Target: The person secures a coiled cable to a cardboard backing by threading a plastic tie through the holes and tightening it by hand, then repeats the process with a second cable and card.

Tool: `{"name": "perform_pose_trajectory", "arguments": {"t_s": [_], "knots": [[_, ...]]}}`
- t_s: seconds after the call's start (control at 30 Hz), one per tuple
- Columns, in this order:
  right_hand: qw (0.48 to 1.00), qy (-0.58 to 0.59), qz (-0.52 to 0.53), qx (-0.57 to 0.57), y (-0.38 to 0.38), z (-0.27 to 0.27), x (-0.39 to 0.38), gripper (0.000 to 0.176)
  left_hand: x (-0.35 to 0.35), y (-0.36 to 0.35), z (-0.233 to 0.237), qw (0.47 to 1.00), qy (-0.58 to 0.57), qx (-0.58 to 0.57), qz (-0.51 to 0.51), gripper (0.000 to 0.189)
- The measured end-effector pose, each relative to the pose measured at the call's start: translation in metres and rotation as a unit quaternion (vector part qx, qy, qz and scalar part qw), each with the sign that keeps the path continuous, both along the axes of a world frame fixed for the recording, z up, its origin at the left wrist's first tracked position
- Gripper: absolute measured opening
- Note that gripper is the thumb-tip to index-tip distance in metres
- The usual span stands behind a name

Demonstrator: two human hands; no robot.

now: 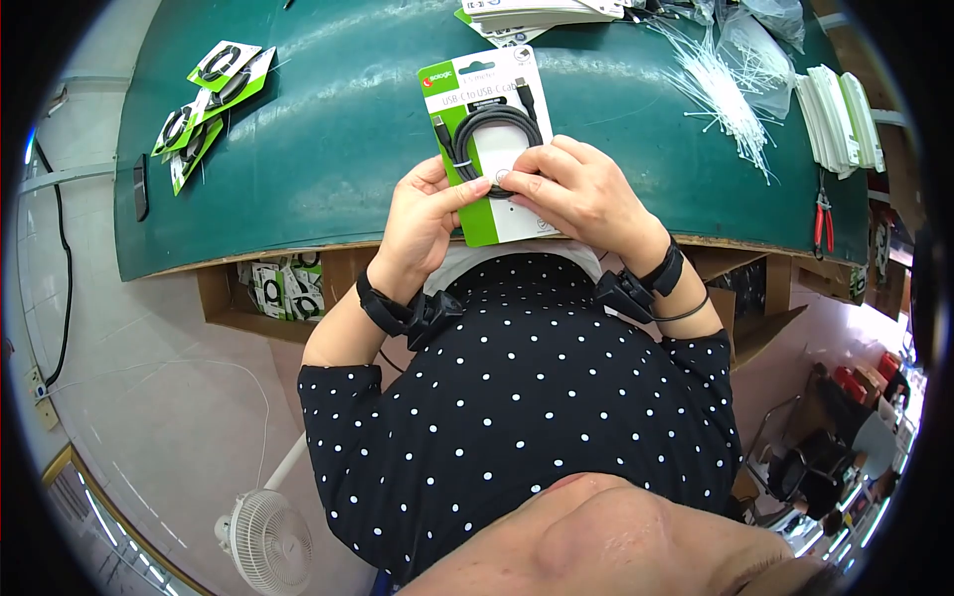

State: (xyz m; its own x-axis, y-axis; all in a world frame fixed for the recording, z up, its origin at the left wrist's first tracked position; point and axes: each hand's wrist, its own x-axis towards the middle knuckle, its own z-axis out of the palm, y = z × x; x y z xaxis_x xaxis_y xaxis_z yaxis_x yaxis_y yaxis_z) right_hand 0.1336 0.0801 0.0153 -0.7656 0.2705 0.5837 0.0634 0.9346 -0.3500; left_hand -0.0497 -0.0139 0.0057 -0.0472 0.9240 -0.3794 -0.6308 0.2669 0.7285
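A green-and-white backing card [484,79] labelled USB-C cable carries a coiled black cable [487,129]. I hold it over the near edge of the green table [328,149]. My left hand [422,214] grips the card's lower left, thumb pressing on the coil. My right hand [581,189] grips the lower right side, fingers curled over the coil's bottom loop. Black bands wrap both wrists.
Several finished cable cards [204,99] lie at the table's far left. White cable ties [720,84] are scattered at the right, beside a stack of white pieces [835,114] and red-handled pliers [823,221]. More cards [527,15] are piled at the top. A box of packaged cables [288,288] sits under the table.
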Motion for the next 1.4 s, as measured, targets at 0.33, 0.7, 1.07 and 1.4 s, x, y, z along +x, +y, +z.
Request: {"name": "perform_pose_trajectory", "arguments": {"t_s": [0.33,0.7,1.07,1.4], "knots": [[0.999,0.02,0.01,0.03,0.006,0.01,0.009,0.027,0.003,0.001,0.011,0.995,0.089,0.049,-0.002,0.032],[0.984,0.095,-0.148,-0.037,0.021,0.014,-0.009,0.024,0.023,0.009,0.008,0.982,0.146,0.115,0.039,0.04],[0.992,0.036,-0.113,-0.035,0.018,0.009,-0.003,0.021,0.026,0.006,0.008,0.99,0.119,0.074,0.028,0.033],[0.995,0.037,-0.089,0.041,0.018,0.017,-0.004,0.021,0.024,0.01,0.01,0.988,0.138,0.074,-0.004,0.028]]}}
